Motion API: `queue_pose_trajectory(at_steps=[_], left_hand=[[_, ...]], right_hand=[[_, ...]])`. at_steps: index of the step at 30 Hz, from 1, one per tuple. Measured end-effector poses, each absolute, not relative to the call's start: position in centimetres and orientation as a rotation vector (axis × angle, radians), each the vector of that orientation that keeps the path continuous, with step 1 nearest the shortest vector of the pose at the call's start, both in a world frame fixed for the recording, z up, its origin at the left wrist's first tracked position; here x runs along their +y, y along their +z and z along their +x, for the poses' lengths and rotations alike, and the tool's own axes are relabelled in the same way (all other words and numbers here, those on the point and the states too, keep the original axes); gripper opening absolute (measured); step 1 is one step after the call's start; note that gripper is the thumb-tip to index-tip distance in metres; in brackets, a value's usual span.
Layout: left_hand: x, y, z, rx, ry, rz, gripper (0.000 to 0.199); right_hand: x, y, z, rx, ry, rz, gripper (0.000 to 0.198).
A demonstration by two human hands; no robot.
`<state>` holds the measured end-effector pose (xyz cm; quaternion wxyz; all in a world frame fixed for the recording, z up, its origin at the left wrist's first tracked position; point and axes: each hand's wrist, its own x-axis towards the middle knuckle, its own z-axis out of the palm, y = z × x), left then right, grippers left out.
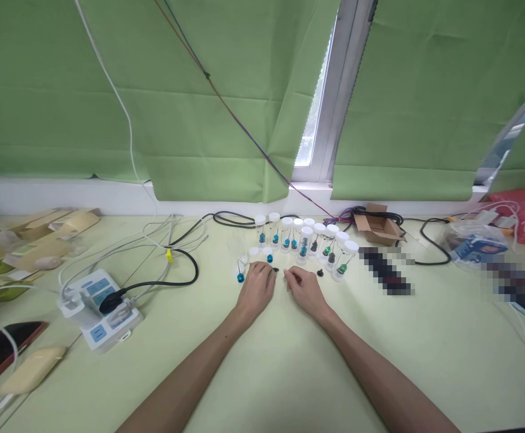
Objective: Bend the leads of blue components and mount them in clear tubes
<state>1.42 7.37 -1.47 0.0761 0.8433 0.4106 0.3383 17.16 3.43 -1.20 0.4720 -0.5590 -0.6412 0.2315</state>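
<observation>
My left hand [257, 284] is closed over the table, with a small dark piece [276, 270] at its fingertips. Close by on the right, my right hand [306, 288] is pinched shut; whatever its fingers hold is too small to make out. A blue bead-like piece with a thin wire [240, 277] lies left of my left hand, and another blue piece [270, 258] sits just beyond it. Beside my right hand rests a small black part [320, 272]. Behind both hands stand several clear vials with white caps [304, 246], holding blue, dark or green pieces on thin stems.
On the left are a white power strip [102, 310] with plugs and cables, a phone [5, 349] and a beige device [33, 368]. A small cardboard box [378, 227] and a plastic bag [476, 240] stand at the back right. Black cables [235, 219] run along the wall.
</observation>
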Motion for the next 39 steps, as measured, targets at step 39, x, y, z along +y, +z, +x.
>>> queue_pose_trajectory(at_steps=[39], left_hand=[[7.08, -1.31, 1.53, 1.205, 0.912, 2.642, 0.024]], right_hand=[[3.45, -1.36, 17.12, -1.604, 0.551, -1.377, 0.038]])
